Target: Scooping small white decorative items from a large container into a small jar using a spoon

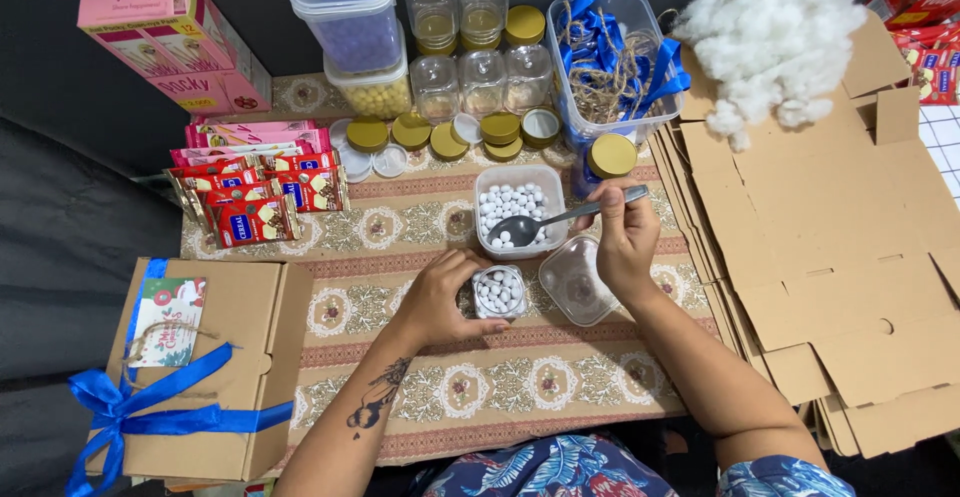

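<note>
Patterned table runner (420, 397) covers the work surface, beige with red bands and round medallions. Stack of flat unfolded cardboard boxes (830, 257) lies at right, white stuffing (775, 27) heaped on its far end. Closed cardboard gift box (230, 357) at left, tied with blue ribbon (150, 412), card tucked under the bow.

Square clear tub (518, 209) sits mid-table, open, about half full of small white round candies. Its clear lid (575, 282) lies just right of the small jar.

Small clear glass jar (499, 292) stands upright just in front of the tub, lid off, already filled nearly to the top with the same white candies.

Left hand (440, 297) is wrapped around the jar, fingers curled against its left side, thumb in front. Right hand (625, 242) is closed in a pinch on the handle of a metal spoon (560, 219); spoon bowl rests low inside the tub among the candies.

Gold lids (440, 137) lie in a row behind the tub, near empty jars (480, 77).
</note>
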